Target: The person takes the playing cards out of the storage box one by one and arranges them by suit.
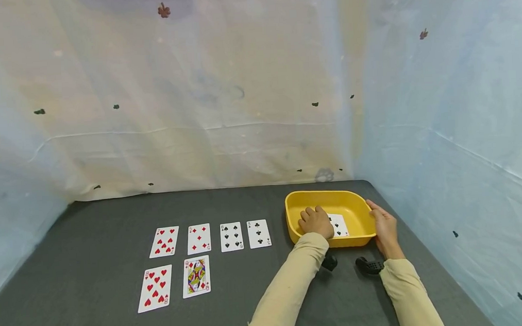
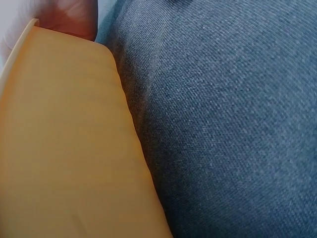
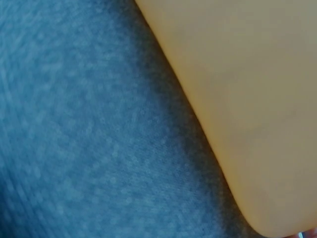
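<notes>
A yellow plastic tray [image 1: 308, 196] stands at the right of the table. My left hand [image 1: 315, 223] reaches down inside it, bent fingers toward the tray floor, beside a spade card [image 1: 339, 224] that it partly covers. Whether those fingers pinch a card I cannot tell. At the tray's right end my right hand [image 1: 384, 229] grips the rim. In the left wrist view the tray's outer wall [image 2: 74, 134] fills the left side, and part of a hand [image 2: 64, 20] shows at its far corner. The right wrist view holds only tray wall [image 3: 257, 99] and cloth.
Face-up cards lie left of the tray. The back row has a seven of hearts [image 1: 164, 241], a five of diamonds [image 1: 198, 238], a six of spades [image 1: 231, 236] and a three of clubs [image 1: 258, 233]. In front lie an eight of hearts [image 1: 154, 288] and a queen [image 1: 196, 276].
</notes>
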Available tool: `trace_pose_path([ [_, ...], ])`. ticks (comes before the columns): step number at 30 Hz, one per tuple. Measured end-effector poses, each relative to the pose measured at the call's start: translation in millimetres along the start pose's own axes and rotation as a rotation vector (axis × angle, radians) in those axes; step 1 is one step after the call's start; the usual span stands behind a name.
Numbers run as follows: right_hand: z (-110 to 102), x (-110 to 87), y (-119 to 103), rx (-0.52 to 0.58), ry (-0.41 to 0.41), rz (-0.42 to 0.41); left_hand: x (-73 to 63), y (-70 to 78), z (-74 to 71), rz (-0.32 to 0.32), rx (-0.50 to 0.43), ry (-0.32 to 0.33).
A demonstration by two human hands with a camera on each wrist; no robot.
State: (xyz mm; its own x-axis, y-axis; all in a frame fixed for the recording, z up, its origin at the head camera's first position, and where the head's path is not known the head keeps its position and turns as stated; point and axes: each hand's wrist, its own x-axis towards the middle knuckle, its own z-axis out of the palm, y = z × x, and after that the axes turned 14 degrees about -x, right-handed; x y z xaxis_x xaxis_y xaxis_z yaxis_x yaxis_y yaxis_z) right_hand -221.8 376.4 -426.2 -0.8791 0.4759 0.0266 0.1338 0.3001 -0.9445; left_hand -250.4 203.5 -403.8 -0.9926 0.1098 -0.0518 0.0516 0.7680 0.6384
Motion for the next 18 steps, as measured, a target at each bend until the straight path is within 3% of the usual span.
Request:
trace_pose_path([
  [8, 0.6, -1.2, 2.2, 0.004, -0.001, 0.002, 2.1, -1.5, 4.2, -0.009, -0.001, 0.008],
  [18, 1.6, 0.4, 1.3, 0.02, 0.006, -0.003, 1.5, -1.0, 3.3, -0.024, -0.09, 0.015],
])
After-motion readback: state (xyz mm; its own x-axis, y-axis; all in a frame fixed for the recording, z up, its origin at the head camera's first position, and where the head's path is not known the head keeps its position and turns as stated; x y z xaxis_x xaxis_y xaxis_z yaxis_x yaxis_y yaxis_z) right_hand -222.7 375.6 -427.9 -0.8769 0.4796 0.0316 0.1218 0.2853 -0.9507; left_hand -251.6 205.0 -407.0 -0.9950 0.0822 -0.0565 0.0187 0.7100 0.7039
